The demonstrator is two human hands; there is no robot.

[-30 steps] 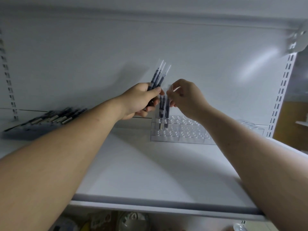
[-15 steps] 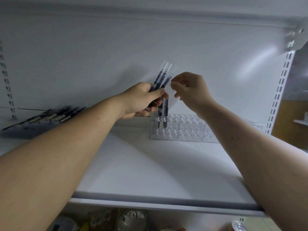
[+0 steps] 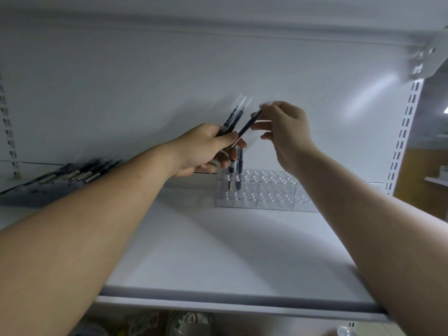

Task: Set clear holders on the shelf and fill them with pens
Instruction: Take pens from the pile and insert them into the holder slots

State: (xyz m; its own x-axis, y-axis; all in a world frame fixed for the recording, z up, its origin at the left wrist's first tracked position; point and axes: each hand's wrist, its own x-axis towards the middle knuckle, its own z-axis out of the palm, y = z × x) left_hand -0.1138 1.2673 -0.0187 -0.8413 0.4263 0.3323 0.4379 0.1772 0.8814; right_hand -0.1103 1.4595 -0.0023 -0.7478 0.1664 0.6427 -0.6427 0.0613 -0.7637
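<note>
A clear stepped pen holder (image 3: pixel 274 192) stands on the white shelf (image 3: pixel 218 251) against the back wall. Two dark pens (image 3: pixel 236 170) stand upright in its left holes. My left hand (image 3: pixel 206 149) hovers just left of and above the holder, shut on a small bundle of dark pens (image 3: pixel 232 117) that point up. My right hand (image 3: pixel 283 132) is beside it, pinching the top of one dark pen (image 3: pixel 249 123) that slants down toward my left hand.
A dark tray of several pens (image 3: pixel 60 180) lies at the shelf's left end. Slotted uprights (image 3: pixel 402 132) run down the right side, with a bracket (image 3: pixel 431 57) above. Packaged goods (image 3: pixel 189 323) show on the shelf below.
My right hand rose from the pens in the holder to the bundle and has drawn one pen out to the right. My left hand stayed in place.
</note>
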